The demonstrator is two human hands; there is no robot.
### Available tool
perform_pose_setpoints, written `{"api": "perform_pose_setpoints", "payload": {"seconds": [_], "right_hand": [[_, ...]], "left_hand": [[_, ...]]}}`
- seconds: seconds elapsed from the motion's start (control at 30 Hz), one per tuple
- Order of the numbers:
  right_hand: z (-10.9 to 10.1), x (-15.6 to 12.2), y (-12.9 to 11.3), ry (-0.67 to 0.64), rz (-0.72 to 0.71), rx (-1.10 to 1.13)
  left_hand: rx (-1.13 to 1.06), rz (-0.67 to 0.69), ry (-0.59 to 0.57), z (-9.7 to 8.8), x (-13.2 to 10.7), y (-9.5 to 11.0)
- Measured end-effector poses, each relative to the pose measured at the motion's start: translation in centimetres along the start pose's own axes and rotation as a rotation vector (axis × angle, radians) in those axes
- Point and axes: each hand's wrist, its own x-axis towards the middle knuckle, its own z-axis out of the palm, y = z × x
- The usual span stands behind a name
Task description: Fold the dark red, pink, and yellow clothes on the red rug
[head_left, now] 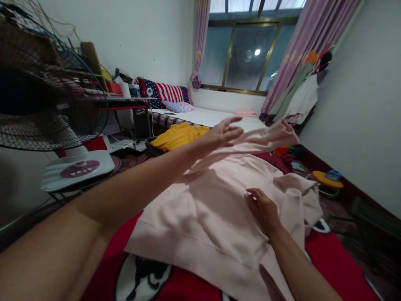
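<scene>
Nearest the lens, the left forearm fills the lower left corner, cut off by the frame edge before the elbow. I follow it up to the left hand (224,131), fingers spread and apart, gripping nothing; it hovers over the far end of the pink sweatshirt (213,213), at or just above a sleeve (266,140) that stretches away to the right. Motion blur there; I cannot tell whether fingertips touch cloth.

Right hand (262,209): palm down, flat on the sweatshirt's middle, fingers loosely extended, not pinching. Its forearm leaves the frame at bottom right.

Sweatshirt lies spread on a red blanket (332,263), hem toward me. Count: one garment; one sleeve clearly seen, the second bunched at the right edge (297,196), shape hard to read. Blanket print, black and white, is mostly covered by the sweatshirt and cut by the lower edge; figure not identifiable.

Other counts: one standing fan (46,96) at left, its cage cropped by the frame; one yellow garment (178,136) in a dark basin, the basin mostly hidden; one dark red cloth (278,161) behind the sweatshirt, partly covered; one bed (216,117) under the window; two curtains (200,37); several garments hanging at right (300,98), number unclear.
</scene>
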Motion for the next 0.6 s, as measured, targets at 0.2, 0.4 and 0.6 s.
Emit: {"api": "perform_pose_setpoints", "payload": {"seconds": [0.2,0.4,0.6], "right_hand": [[0.0,0.2,-0.2,-0.041,-0.075,-0.122],[0.4,1.2,-2.7,0.029,0.03,-0.19],[1.6,5.2,-7.2,-0.254,0.038,-0.283]], "left_hand": [[0.501,-0.199,-0.137,0.3,-12.9,-4.1],[0.85,-0.827,-0.274,-4.7,-22.2,-4.8],[0.502,-0.915,-0.489,-5.4,-24.7,-3.4]]}}
